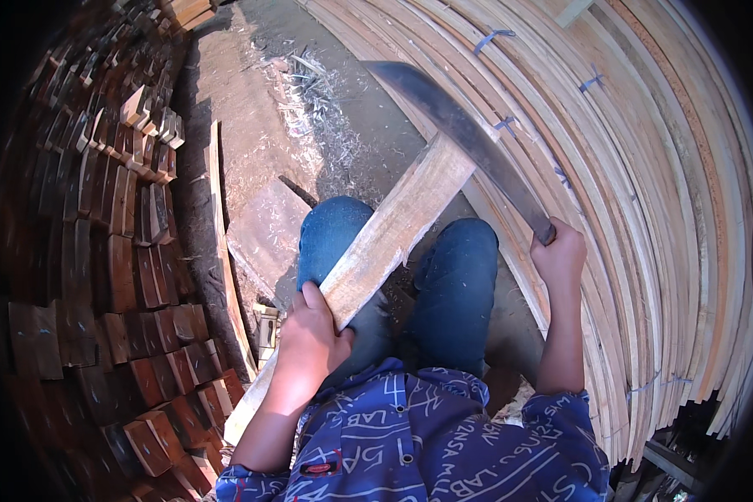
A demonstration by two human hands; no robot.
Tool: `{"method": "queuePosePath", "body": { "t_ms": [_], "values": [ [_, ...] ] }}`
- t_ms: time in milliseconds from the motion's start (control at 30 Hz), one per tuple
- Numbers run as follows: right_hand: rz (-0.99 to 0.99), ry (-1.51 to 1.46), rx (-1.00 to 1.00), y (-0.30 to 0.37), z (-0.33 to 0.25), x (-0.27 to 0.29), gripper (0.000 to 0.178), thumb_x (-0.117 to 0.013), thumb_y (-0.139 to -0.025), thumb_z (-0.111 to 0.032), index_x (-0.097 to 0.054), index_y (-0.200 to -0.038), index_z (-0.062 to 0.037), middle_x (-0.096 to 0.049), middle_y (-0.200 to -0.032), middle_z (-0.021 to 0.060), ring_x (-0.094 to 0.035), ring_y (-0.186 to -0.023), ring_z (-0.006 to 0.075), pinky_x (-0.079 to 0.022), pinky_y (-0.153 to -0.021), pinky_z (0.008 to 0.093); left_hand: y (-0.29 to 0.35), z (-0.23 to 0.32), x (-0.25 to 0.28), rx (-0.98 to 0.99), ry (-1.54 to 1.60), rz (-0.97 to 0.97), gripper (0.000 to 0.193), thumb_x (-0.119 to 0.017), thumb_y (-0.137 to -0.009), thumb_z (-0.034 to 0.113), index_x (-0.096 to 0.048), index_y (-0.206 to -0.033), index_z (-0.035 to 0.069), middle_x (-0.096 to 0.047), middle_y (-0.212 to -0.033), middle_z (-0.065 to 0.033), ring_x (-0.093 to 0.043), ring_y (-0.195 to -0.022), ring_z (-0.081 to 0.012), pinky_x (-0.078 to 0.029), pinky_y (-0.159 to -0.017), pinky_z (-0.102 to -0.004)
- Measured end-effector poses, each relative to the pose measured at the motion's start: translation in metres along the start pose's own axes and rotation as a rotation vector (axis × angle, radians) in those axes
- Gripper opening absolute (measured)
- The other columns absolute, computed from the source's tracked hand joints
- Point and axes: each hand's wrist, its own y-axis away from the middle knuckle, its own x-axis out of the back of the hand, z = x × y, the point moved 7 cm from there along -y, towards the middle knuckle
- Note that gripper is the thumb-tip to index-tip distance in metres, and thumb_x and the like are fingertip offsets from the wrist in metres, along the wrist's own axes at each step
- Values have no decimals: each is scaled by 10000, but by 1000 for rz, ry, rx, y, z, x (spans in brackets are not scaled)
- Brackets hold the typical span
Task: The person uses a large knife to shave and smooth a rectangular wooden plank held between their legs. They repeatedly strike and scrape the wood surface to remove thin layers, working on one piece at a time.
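Plank (402, 222), just one, slants up from beside your left forearm, across your left thigh and over the gap between your two knees. Your left hand (314, 333) is wrapped around its lower part, pinching it between thumb and fingers. Your right hand (560, 253) is curled tightly around the handle of one large curved knife (437, 105), whose dark blade crosses just at the plank's upper end; you cannot tell here whether they touch. To your right lies one broad pile of long wooden strips (615, 217), too many to count, with at least four blue ties (591, 81) on it. On the ground to your left are one flat square slab (266, 226) and one long loose strip (218, 209), beside stacked wooden blocks (124, 272), uncountably many. Pale shavings (320, 113) lie ahead.
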Motion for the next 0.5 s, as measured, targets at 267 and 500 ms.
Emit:
{"method": "queuePosePath", "body": {
  "t_ms": [267,500],
  "values": [
    [-49,-582,-351,25,91,-29,332,-694,-867,-132,-498,-632,-3,-401,-539,6,-364,-515,118,-309,-518,352,0,-16,2,-33,19,30,841,-734,-712,138,-241,-1265,-259,-545,-1044,-462,-599,-932,-570,-512,-842,-510],
    [-307,-475,75,49,-51,-37,229,-750,-817,-177,-664,-811,35,-594,-599,145,-591,-551,244,-450,-570,371,-3,-2,-1,-90,-16,23,739,-726,-715,134,-297,-1192,-233,-557,-1002,-459,-599,-922,-575,-513,-833,-520]
  ]
}}
